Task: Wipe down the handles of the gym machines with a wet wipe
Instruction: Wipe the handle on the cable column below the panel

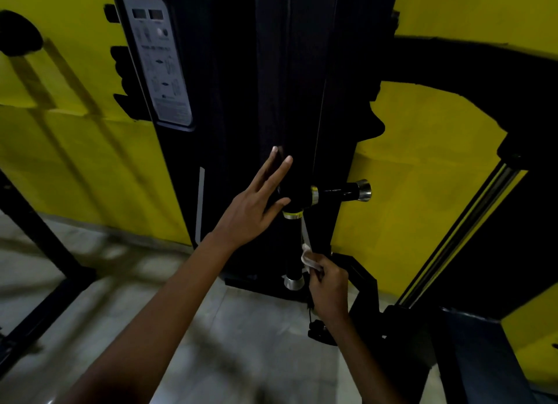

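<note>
Now R hand [327, 286] pinches crumpled white wipe [308, 257] by black handle [293, 246], L hand [256, 204] spread

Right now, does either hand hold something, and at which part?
The right hand pinches a white wet wipe by its lower part, beside the vertical handle. The left hand holds nothing, fingers straight.

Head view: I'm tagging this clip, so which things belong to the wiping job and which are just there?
Part of the job:
- wet wipe, pinched in the right hand
- downward handle
- sideways handle
- left hand, fingers straight, on the machine

Just there:
- instruction label
- yellow wall
- floor
- side rail
</note>
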Motion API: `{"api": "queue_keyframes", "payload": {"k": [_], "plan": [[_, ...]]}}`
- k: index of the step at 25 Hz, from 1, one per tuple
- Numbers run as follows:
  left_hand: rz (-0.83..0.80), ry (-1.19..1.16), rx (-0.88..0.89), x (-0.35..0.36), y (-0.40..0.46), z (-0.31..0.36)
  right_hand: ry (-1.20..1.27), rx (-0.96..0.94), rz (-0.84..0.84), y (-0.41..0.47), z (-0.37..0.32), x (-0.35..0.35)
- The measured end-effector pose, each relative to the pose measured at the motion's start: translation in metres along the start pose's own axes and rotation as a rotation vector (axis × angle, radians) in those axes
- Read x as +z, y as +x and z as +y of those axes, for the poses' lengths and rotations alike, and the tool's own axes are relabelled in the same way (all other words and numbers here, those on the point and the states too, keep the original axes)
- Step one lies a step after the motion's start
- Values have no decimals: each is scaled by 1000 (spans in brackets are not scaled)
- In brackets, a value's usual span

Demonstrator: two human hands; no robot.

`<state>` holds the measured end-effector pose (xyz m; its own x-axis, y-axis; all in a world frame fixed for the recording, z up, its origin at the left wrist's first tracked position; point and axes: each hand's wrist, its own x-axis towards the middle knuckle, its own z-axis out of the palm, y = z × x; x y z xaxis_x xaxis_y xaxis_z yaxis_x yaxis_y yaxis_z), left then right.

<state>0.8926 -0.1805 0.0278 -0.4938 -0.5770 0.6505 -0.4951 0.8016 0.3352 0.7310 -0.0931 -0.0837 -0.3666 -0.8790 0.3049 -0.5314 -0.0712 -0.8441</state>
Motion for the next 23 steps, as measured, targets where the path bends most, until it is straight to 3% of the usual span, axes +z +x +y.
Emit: {"api": "queue_keyframes", "payload": {"k": [3,8,14,20,23], "plan": [[-2,5,5,0,0,0,43,-16,38,2,2,4],[-5,-11,-6,0,0,-1,-165,134,-125,-3,25,13],[-7,-7,-5,-1,0,-1,53,241,6,33,-26,7],[-22,-7,-1,-3,1,-3,125,32,153,40,-62,-5],[-55,-25,16,-8,2,-6,-11,-263,203,25,-48,1]]}}
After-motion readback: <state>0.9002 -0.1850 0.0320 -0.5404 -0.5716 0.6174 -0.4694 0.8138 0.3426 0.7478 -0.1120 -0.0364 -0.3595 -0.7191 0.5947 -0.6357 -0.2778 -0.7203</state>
